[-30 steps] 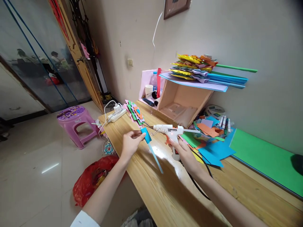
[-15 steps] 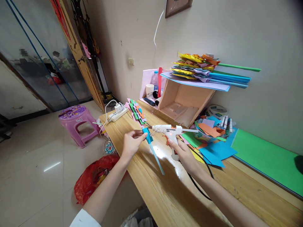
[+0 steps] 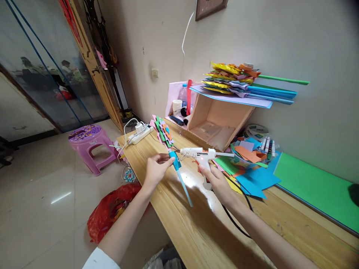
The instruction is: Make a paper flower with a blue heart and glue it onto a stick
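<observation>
My left hand [image 3: 157, 170] pinches a paper flower [image 3: 163, 132] by the blue paper band around its stem. The flower's head has layers of pink, green, purple and orange paper, and a thin light-blue stem [image 3: 185, 190] slants down toward me. Closed around the handle of a white glue gun [image 3: 200, 153] is my right hand [image 3: 217, 179]. The gun's nozzle points left, close to the top of the blue band; I cannot tell whether they touch. A glue stick [image 3: 224, 154] sticks out of the gun's back.
A power strip [image 3: 140, 134] sits at the table's far left corner. Finished paper flowers [image 3: 228, 78] lie stacked on a wooden box [image 3: 202, 119]. Paper scraps [image 3: 254, 181] and a green sheet [image 3: 316, 190] are at right. A pink stool [image 3: 94, 145] and red bag [image 3: 112, 209] stand on the floor.
The flower in my left hand has turned slightly, its stem end shifting a little left. The glue gun stays nearly where it was.
</observation>
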Demonstrator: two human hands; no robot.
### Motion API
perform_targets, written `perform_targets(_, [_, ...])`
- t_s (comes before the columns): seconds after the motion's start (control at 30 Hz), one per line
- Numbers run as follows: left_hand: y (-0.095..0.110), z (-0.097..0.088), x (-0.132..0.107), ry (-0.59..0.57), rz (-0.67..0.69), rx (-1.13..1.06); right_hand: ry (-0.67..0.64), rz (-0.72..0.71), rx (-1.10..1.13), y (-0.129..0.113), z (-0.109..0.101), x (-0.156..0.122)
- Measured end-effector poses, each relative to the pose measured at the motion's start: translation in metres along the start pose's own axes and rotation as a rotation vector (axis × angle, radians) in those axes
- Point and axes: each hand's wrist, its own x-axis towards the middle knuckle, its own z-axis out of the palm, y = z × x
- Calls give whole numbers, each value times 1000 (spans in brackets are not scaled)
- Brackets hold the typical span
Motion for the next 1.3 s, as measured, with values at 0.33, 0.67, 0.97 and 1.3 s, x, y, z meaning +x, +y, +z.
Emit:
perform_targets(0.33, [-3, -3, 3, 15, 34, -12, 15, -15, -11, 4, 0, -2])
perform_targets(0.67, [-2, -6, 4, 30, 53, 16, -46, -37, 1, 9, -1, -7])
perform_targets(0.97, [1, -7, 6, 40, 72, -19, -16, -35, -46, 9, -2, -9])
perform_targets(1.3, [1, -10, 8, 85, 65, -10, -36, -12, -59, 9, -1, -10])
